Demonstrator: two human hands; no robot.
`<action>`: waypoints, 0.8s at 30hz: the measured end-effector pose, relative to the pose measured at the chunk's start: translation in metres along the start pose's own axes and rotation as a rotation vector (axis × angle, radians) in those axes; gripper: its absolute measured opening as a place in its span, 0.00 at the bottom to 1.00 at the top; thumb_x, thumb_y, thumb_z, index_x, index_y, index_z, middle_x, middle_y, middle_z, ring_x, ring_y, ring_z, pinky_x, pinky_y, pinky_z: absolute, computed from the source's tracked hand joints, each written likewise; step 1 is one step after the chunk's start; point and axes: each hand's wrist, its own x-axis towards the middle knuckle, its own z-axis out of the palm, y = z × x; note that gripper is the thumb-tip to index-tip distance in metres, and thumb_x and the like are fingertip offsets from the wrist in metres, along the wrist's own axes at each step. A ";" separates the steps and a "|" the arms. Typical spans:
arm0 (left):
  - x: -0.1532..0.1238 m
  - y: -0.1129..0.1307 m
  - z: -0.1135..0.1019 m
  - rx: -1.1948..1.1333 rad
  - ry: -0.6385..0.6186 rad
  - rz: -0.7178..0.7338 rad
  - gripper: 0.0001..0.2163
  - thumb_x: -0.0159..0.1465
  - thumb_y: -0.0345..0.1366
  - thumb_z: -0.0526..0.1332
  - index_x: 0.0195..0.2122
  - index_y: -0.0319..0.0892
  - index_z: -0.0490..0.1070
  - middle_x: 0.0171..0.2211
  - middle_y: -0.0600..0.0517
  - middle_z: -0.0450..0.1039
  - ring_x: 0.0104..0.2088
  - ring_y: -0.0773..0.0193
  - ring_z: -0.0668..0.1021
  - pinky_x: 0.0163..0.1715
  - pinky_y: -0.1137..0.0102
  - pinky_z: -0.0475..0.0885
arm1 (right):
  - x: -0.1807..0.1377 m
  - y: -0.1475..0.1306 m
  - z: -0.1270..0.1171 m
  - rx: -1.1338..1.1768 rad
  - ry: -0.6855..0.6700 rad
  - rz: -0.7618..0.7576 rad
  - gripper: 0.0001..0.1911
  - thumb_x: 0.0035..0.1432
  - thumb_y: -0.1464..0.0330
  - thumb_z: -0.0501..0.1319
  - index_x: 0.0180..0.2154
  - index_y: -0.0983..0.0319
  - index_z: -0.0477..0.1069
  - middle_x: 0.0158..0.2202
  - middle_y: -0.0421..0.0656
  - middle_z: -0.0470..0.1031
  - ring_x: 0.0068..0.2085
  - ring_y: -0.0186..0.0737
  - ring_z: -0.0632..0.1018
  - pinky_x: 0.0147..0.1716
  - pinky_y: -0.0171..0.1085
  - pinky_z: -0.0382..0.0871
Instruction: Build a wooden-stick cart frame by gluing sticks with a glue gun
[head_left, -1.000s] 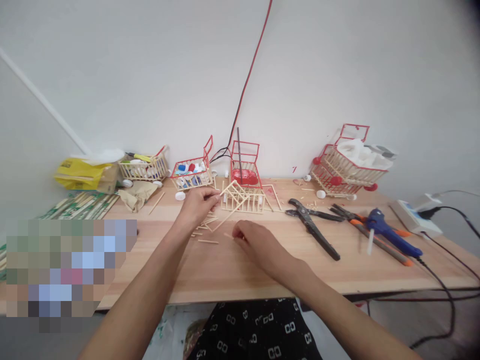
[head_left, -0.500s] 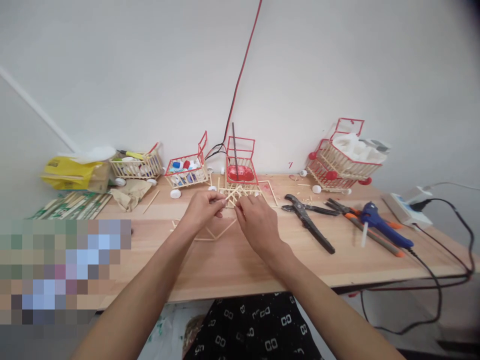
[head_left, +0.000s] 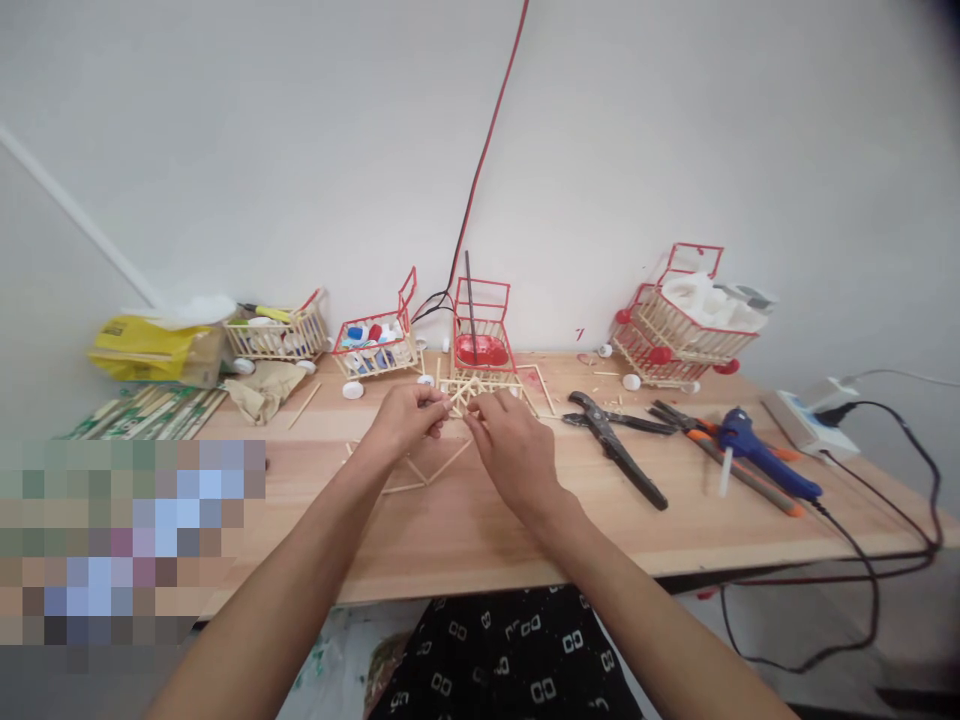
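My left hand is closed in a pinch, thumb against fingertips, on a thin wooden stick. Close beside it, the fingers of my right hand are bent together at the same sticks, and they partly hide what they grip. Short pale sticks cross one another in a small heap just behind my fingertips. Below my hands, an angular frame of joined sticks lies on the wooden table, partly covered by my left wrist.
Along the wall stand small stick carts: one with bottle caps, one with a red piece, a stacked pair. To the right lie black cutters, orange-handled pliers and a blue glue gun. Packaged sticks lie left.
Both hands stay close together, with only small finger movements. The sticks between the fingertips sit lower and at a different angle. The view has shifted slightly.
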 end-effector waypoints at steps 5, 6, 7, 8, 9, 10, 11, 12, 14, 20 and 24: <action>0.000 0.002 0.000 -0.010 0.015 -0.028 0.09 0.52 0.37 0.62 0.20 0.39 0.69 0.16 0.56 0.65 0.16 0.72 0.68 0.19 0.75 0.64 | -0.006 0.036 0.000 0.413 0.015 0.270 0.11 0.62 0.62 0.55 0.32 0.61 0.69 0.30 0.42 0.74 0.30 0.37 0.72 0.31 0.35 0.63; 0.000 0.002 0.000 -0.014 0.016 -0.036 0.08 0.52 0.37 0.62 0.20 0.39 0.69 0.16 0.57 0.65 0.16 0.72 0.68 0.19 0.75 0.64 | -0.009 0.042 0.004 0.517 -0.040 0.320 0.12 0.61 0.61 0.56 0.31 0.62 0.69 0.29 0.42 0.74 0.29 0.36 0.72 0.31 0.35 0.64; -0.001 0.003 0.000 -0.017 0.018 -0.042 0.08 0.52 0.37 0.62 0.20 0.38 0.69 0.16 0.57 0.65 0.16 0.72 0.68 0.20 0.75 0.65 | -0.012 0.045 0.008 0.628 -0.111 0.365 0.12 0.60 0.61 0.56 0.31 0.62 0.70 0.29 0.42 0.75 0.29 0.36 0.73 0.30 0.35 0.65; -0.001 0.004 0.000 -0.016 0.019 -0.045 0.08 0.53 0.36 0.62 0.21 0.38 0.69 0.16 0.57 0.65 0.16 0.72 0.68 0.20 0.75 0.65 | -0.015 0.047 0.012 0.741 -0.186 0.405 0.13 0.59 0.60 0.56 0.32 0.63 0.71 0.30 0.43 0.76 0.29 0.36 0.74 0.28 0.34 0.65; -0.001 0.004 0.000 -0.012 0.020 -0.044 0.08 0.53 0.36 0.62 0.21 0.38 0.70 0.16 0.57 0.66 0.17 0.71 0.68 0.20 0.75 0.65 | -0.017 0.046 0.016 0.853 -0.254 0.440 0.13 0.59 0.60 0.57 0.34 0.63 0.71 0.33 0.44 0.77 0.29 0.36 0.75 0.25 0.33 0.64; -0.001 0.004 0.000 -0.006 0.021 -0.039 0.08 0.53 0.37 0.62 0.21 0.38 0.70 0.16 0.57 0.66 0.17 0.71 0.68 0.20 0.75 0.65 | -0.019 0.045 0.019 0.956 -0.309 0.470 0.14 0.58 0.59 0.57 0.35 0.63 0.71 0.35 0.46 0.77 0.30 0.36 0.76 0.22 0.31 0.63; -0.001 0.004 0.000 0.002 0.021 -0.032 0.08 0.53 0.37 0.62 0.21 0.38 0.70 0.16 0.57 0.66 0.17 0.71 0.68 0.20 0.75 0.65 | -0.021 0.042 0.022 1.040 -0.349 0.495 0.14 0.57 0.59 0.58 0.36 0.63 0.72 0.36 0.47 0.78 0.32 0.37 0.77 0.20 0.30 0.61; -0.001 0.004 -0.001 0.010 0.020 -0.024 0.08 0.53 0.37 0.62 0.22 0.38 0.70 0.16 0.57 0.66 0.17 0.71 0.68 0.20 0.75 0.65 | -0.022 0.040 0.024 1.104 -0.369 0.513 0.15 0.56 0.58 0.59 0.36 0.63 0.72 0.37 0.47 0.78 0.33 0.37 0.78 0.19 0.29 0.60; -0.001 0.003 -0.001 0.024 0.015 -0.008 0.09 0.54 0.37 0.62 0.22 0.38 0.70 0.16 0.57 0.65 0.17 0.71 0.68 0.20 0.75 0.65 | -0.022 0.036 0.027 1.180 -0.370 0.536 0.15 0.54 0.57 0.61 0.35 0.63 0.72 0.34 0.47 0.78 0.35 0.38 0.79 0.18 0.28 0.60; -0.001 0.005 0.001 0.030 -0.009 -0.006 0.09 0.54 0.37 0.61 0.21 0.38 0.69 0.16 0.56 0.65 0.18 0.72 0.68 0.20 0.76 0.64 | -0.018 0.034 0.034 1.252 -0.330 0.615 0.17 0.49 0.55 0.65 0.30 0.62 0.71 0.26 0.41 0.76 0.26 0.33 0.74 0.17 0.27 0.59; -0.001 0.005 0.002 0.024 -0.015 -0.009 0.09 0.54 0.37 0.61 0.22 0.37 0.69 0.17 0.57 0.65 0.18 0.72 0.68 0.20 0.76 0.64 | -0.018 0.034 0.035 1.279 -0.310 0.640 0.18 0.47 0.54 0.67 0.28 0.62 0.70 0.25 0.40 0.76 0.22 0.29 0.69 0.18 0.28 0.59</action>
